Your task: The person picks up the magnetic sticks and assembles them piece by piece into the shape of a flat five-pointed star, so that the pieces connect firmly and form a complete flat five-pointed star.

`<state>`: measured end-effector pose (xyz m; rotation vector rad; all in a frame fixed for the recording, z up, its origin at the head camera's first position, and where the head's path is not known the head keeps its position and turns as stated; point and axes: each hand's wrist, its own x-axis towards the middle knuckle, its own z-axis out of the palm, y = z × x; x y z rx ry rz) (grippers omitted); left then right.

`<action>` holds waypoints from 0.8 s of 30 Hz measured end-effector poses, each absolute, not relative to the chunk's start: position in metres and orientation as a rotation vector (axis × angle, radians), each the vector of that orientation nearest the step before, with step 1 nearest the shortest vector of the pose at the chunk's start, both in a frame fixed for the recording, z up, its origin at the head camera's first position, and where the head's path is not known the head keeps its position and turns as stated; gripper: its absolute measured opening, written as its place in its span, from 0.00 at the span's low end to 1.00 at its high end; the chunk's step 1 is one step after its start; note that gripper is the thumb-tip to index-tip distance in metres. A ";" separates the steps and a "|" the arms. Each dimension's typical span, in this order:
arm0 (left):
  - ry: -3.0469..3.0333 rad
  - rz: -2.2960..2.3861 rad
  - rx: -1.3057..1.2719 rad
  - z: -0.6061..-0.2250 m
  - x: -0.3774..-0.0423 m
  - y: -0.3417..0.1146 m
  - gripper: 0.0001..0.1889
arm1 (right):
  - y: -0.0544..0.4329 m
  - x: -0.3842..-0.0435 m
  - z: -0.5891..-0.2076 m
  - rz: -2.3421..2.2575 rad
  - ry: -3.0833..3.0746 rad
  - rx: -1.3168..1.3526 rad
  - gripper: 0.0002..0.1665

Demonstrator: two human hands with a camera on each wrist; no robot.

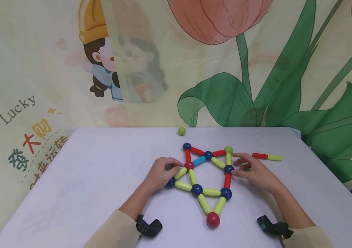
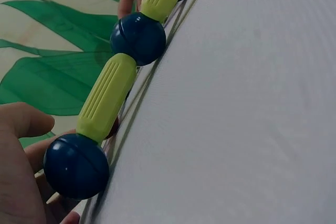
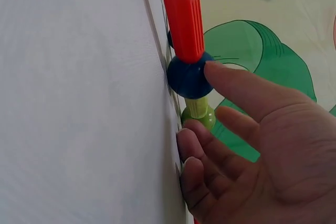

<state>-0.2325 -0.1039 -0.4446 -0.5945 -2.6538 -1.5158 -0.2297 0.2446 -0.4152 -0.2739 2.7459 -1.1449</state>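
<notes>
A flat figure of magnetic rods and balls, outlined like a star, lies on the white table. My left hand (image 1: 162,175) reaches over its left corner, fingertips at a red ball (image 1: 189,165) and the thumb above a yellow-green rod (image 1: 180,173). Partly under that hand is a blue ball (image 2: 76,166); in the left wrist view the thumb stands apart from it. On the other side, my right hand (image 1: 256,172) touches a blue ball (image 3: 190,77) with its thumb. Its other fingers are loosely bent beside the green ball (image 1: 228,150) at the upper right corner.
A loose green ball (image 1: 181,131) sits at the table's back edge. Right of the figure lies a red rod (image 1: 260,156) end to end with a yellow-green rod (image 1: 274,157). The figure's near corner is a red ball (image 1: 213,220). Behind the table hangs a printed cloth (image 1: 151,113).
</notes>
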 end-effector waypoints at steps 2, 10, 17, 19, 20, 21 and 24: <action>-2.662 -1.497 -0.593 -0.444 -0.232 -0.104 0.13 | 0.243 -0.230 -0.416 -1.144 2.754 -0.255 0.36; -2.660 -1.500 -0.656 -0.442 -0.230 -0.103 0.13 | 0.240 -0.229 -0.420 -1.182 2.750 -0.229 0.26; -2.564 -1.330 -0.515 -0.442 -0.228 -0.101 0.15 | 0.240 -0.229 -0.421 -1.232 2.680 -0.256 0.31; -2.561 -1.294 -0.469 -0.442 -0.230 -0.100 0.22 | 0.240 -0.229 -0.421 -1.227 2.662 -0.274 0.33; -2.580 -1.284 -0.452 -0.442 -0.231 -0.100 0.26 | 0.239 -0.230 -0.420 -1.222 2.653 -0.290 0.33; -2.607 -1.276 -0.442 -0.442 -0.231 -0.099 0.30 | 0.239 -0.230 -0.420 -1.213 2.647 -0.308 0.33; -2.688 -1.232 -0.451 -0.442 -0.233 -0.098 0.37 | 0.239 -0.230 -0.419 -1.179 2.644 -0.364 0.35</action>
